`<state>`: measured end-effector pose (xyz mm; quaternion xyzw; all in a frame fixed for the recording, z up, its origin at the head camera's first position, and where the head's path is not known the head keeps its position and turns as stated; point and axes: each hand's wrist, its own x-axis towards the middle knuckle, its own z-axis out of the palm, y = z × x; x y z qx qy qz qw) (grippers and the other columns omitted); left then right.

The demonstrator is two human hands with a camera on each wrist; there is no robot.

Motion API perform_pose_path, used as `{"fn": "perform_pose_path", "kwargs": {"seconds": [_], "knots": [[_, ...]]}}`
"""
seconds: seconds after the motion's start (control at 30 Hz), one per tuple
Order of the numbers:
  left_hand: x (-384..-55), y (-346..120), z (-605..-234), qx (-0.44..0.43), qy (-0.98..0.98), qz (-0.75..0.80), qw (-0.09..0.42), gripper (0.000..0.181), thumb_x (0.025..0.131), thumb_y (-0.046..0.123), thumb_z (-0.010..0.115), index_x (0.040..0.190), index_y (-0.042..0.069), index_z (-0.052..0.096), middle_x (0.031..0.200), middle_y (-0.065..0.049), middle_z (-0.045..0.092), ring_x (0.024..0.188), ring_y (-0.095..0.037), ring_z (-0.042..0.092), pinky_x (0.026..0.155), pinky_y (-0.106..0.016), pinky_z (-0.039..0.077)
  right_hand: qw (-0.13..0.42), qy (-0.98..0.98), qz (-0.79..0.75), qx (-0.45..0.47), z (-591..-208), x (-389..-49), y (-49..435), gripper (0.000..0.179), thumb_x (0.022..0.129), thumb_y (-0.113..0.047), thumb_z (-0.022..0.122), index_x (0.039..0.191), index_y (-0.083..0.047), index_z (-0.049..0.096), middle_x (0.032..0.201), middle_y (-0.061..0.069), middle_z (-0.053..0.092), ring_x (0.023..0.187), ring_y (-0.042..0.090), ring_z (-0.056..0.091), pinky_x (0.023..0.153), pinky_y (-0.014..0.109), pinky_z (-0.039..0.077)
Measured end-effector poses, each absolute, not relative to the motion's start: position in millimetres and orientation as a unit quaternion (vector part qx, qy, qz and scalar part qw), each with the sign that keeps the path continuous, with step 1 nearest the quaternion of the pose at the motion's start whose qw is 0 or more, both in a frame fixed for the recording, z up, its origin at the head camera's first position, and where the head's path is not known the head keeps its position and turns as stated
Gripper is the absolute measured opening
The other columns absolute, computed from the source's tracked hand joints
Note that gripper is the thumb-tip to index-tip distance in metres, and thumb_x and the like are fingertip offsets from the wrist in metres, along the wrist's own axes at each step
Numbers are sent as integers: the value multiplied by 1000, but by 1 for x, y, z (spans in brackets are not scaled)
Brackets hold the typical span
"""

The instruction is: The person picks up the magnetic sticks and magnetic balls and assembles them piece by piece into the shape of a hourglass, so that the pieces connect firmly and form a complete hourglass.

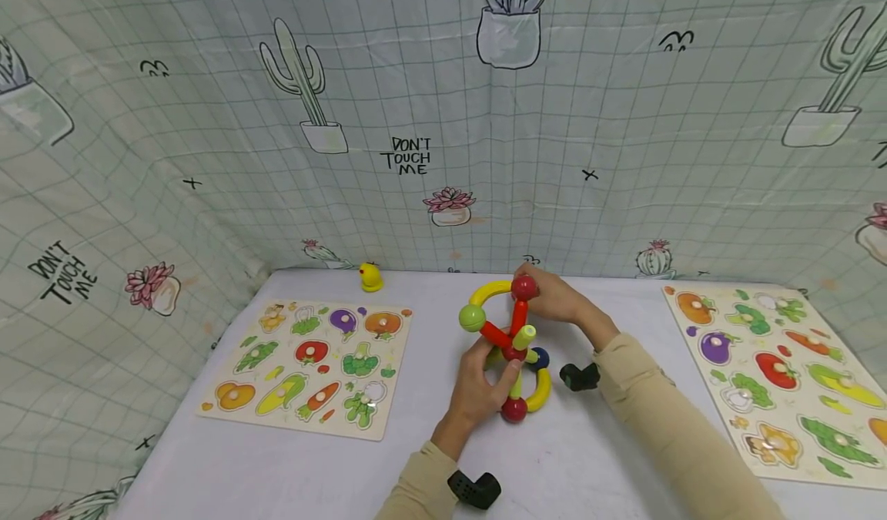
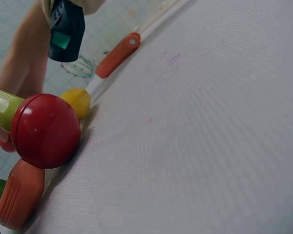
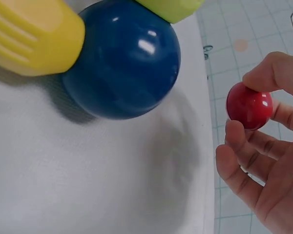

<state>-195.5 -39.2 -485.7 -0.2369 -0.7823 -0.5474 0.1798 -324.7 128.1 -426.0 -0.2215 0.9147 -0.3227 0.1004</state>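
A structure of coloured rods and balls stands on the table in the middle of the head view. My left hand [image 1: 473, 390] grips its lower part, with the thumb by the middle red ball [image 1: 514, 350]. At the top, my right hand [image 1: 554, 296] pinches a red ball [image 3: 249, 106] between thumb and fingers. A yellow curved rod [image 1: 490, 292] joins that ball to a green ball [image 1: 472, 318]; red rods [image 1: 519, 317] run down to the middle. Lower down are a blue ball [image 3: 122, 58], another yellow curved rod [image 1: 540, 390] and a bottom red ball [image 2: 46, 130].
A vegetable puzzle board [image 1: 284, 404] lies at the left, another [image 1: 751, 447] at the right. A yellow toy duck [image 1: 371, 277] stands near the back edge. Black wrist cameras [image 1: 475, 491] sit at both sleeves. Behind the table hangs a cactus-print cloth [image 1: 388, 81].
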Motion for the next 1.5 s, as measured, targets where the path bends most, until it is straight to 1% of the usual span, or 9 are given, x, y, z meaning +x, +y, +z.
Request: {"fn": "perform_pose_path", "kwargs": {"seconds": [0.1, 0.2, 0.33, 0.53, 0.67, 0.77, 1.0, 1.23, 1.5], "knots": [[-196, -40, -486, -245, -779, -546, 185, 36, 90, 17, 56, 125, 11, 53, 118, -4, 63, 110, -16, 59, 98, -32, 47, 105, 912, -336, -208, -427, -322, 132, 37, 86, -11, 58, 120, -7, 46, 109, 16, 61, 90, 27, 56, 84, 44, 51], [-196, -40, -486, -245, -779, -549, 179, 36, 90, 18, 56, 126, 13, 53, 118, -3, 63, 111, -15, 59, 98, -32, 46, 102, 911, -346, -200, -427, -320, 135, 36, 86, -13, 57, 121, -8, 47, 108, 16, 60, 87, 26, 57, 76, 37, 51], [-196, -40, -485, -239, -777, -557, 170, 38, 90, 15, 58, 127, 12, 53, 119, -3, 63, 112, -17, 59, 99, -34, 46, 91, 909, -356, -197, -426, -317, 139, 36, 88, -19, 59, 121, -9, 47, 103, 15, 59, 80, 23, 55, 66, 29, 46], [-194, -38, -481, -227, -779, -562, 163, 40, 86, 9, 58, 126, 6, 53, 116, -8, 65, 110, -24, 59, 99, -36, 46, 83, 900, -385, -188, -426, -309, 145, 35, 90, -26, 61, 119, -11, 47, 104, 14, 59, 79, 22, 54, 67, 29, 47], [-184, -38, -461, -231, -778, -561, 163, 39, 85, 4, 57, 124, -1, 53, 114, -14, 65, 107, -28, 60, 98, -36, 47, 74, 894, -402, -182, -425, -303, 149, 34, 92, -28, 59, 118, -11, 47, 106, 14, 59, 79, 22, 55, 68, 29, 47], [-176, -39, -448, -230, -778, -561, 162, 37, 86, 3, 57, 122, -2, 54, 113, -14, 65, 105, -27, 60, 97, -35, 47, 66, 890, -412, -180, -425, -299, 151, 33, 94, -28, 56, 119, -11, 46, 107, 14, 59, 81, 22, 56, 69, 29, 48], [-175, -40, -448, -216, -785, -562, 143, 37, 87, 6, 58, 123, 0, 54, 117, -13, 63, 110, -26, 59, 99, -37, 46, 43, 879, -440, -177, -424, -287, 154, 32, 94, -29, 56, 118, -11, 48, 106, 13, 60, 83, 23, 57, 72, 29, 49], [-191, -39, -478, -227, -776, -565, 163, 39, 88, 12, 58, 127, 10, 53, 118, -4, 63, 109, -18, 59, 98, -35, 46, 32, 852, -496, -168, -424, -267, 155, 36, 95, -36, 54, 119, -9, 49, 104, 14, 63, 87, 38, 58, 72, 29, 49], [-194, -38, -484, -227, -785, -552, 165, 33, 91, 21, 58, 124, 13, 54, 116, -1, 63, 110, -15, 58, 98, -34, 47, 31, 838, -521, -157, -427, -251, 157, 37, 96, -32, 53, 124, -7, 47, 107, 16, 60, 91, 37, 58, 73, 25, 51]]}}
